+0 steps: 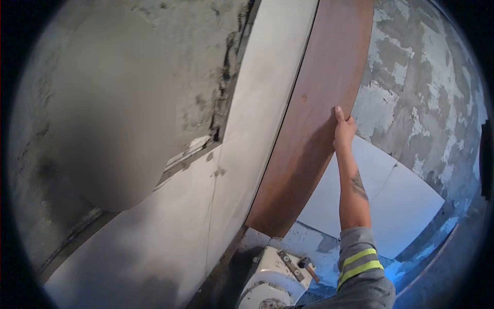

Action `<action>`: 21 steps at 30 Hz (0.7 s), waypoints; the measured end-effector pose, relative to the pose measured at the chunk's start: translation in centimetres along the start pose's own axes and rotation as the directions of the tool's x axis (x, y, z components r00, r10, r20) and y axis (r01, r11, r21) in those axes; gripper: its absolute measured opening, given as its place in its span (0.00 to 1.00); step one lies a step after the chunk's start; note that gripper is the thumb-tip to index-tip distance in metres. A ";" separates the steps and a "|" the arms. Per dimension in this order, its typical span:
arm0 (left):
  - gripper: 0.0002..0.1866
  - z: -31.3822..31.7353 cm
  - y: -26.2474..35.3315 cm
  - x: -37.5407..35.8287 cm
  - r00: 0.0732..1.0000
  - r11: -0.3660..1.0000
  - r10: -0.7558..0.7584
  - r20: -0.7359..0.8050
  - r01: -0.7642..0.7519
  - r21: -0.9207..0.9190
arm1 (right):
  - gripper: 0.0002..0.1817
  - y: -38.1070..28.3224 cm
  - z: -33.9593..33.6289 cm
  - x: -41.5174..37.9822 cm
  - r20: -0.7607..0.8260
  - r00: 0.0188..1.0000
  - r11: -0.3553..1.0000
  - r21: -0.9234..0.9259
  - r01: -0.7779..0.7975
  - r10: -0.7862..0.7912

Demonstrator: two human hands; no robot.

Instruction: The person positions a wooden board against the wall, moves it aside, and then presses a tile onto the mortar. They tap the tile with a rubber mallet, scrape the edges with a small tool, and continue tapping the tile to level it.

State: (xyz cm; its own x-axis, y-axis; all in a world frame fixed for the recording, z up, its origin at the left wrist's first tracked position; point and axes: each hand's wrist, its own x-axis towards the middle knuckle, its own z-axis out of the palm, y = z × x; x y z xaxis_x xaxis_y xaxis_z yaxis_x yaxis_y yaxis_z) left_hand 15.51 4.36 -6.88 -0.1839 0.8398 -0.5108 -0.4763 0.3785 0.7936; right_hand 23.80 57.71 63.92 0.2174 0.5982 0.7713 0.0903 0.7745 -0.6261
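A long reddish-brown board (314, 103) stands in the corner between white tiles (262, 87) on the left and a partly plastered wall. My right hand (344, 129) is at the board's right edge, thumb on its front face and the other fingers curled round the edge, partly hidden. The forearm comes from a grey sleeve with yellow bands. My left hand is not in view.
White tiles (381, 190) cover the lower right wall below rough grey plaster (417, 98). At the bottom, a white fixture (270, 265) bears a level-like bar (290, 264) and a hammer (309, 268). A blurred patch covers the left.
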 end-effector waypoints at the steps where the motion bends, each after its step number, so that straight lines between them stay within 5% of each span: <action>1: 0.31 0.1 -1.4 0.6 0.996 0.998 0.049 0.069 -0.047 -0.029 | 0.32 -1.1 -0.5 -1.1 0.010 1.000 0.999 0.053 0.005 -0.006; 3: 0.31 1.5 -4.4 3.2 0.938 0.961 0.241 0.248 -0.195 -0.196 | 0.32 -3.5 -1.5 -3.4 0.018 1.000 0.996 0.093 -0.010 0.008; 5: 0.30 5.6 3.0 7.8 0.949 0.895 0.144 0.279 -0.246 0.373 | 0.32 -6.2 -2.3 -5.1 0.032 0.999 0.986 0.166 -0.014 0.009; 6: 0.30 8.6 9.2 5.7 0.948 0.874 0.218 0.231 -0.295 0.386 | 0.32 -7.7 -2.7 -6.0 0.029 0.999 0.988 0.152 -0.022 0.018; 7: 0.34 11.5 15.9 1.2 0.981 0.985 0.113 0.157 -0.131 0.110 | 0.32 -9.3 -3.2 -7.0 0.030 0.998 0.987 0.154 -0.051 0.047; 9: 0.44 11.9 11.2 9.8 0.811 0.897 0.442 0.384 -0.398 -0.192 | 0.32 -11.9 -4.1 -8.1 0.031 0.997 0.986 0.150 -0.078 0.074; 11: 0.49 14.0 16.3 9.3 0.622 0.579 0.676 0.395 -0.780 0.238 | 0.31 -13.9 -5.0 -9.1 0.039 0.992 0.991 0.054 -0.123 0.121; 12: 0.49 15.9 20.2 7.9 0.797 0.826 0.562 0.222 -0.529 -0.193 | 0.31 -15.2 -5.3 -9.8 0.039 0.992 0.991 0.051 -0.124 0.122; 13: 0.50 17.2 22.9 6.5 0.931 0.769 0.333 0.151 -0.175 -0.615 | 0.31 -16.4 -5.4 -10.7 0.031 0.993 0.988 0.101 -0.117 0.115; 16: 0.48 17.9 24.3 9.2 0.859 0.626 0.493 0.139 -0.239 -0.742 | 0.30 -17.5 -5.7 -10.9 0.020 0.996 0.977 0.196 -0.090 0.088; 21: 0.47 18.6 26.1 6.9 0.880 0.658 0.470 0.073 -0.294 -0.693 | 0.28 -21.5 -7.0 -12.3 0.059 0.998 0.947 0.319 -0.033 0.015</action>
State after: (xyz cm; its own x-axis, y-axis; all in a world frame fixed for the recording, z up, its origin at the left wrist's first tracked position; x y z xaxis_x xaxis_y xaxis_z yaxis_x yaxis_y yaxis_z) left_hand 17.79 27.25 16.47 -0.3225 0.9451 -0.0523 -0.8556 -0.2674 0.4433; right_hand 26.04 32.27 67.11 0.1615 0.6209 0.7671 -0.2317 0.7794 -0.5821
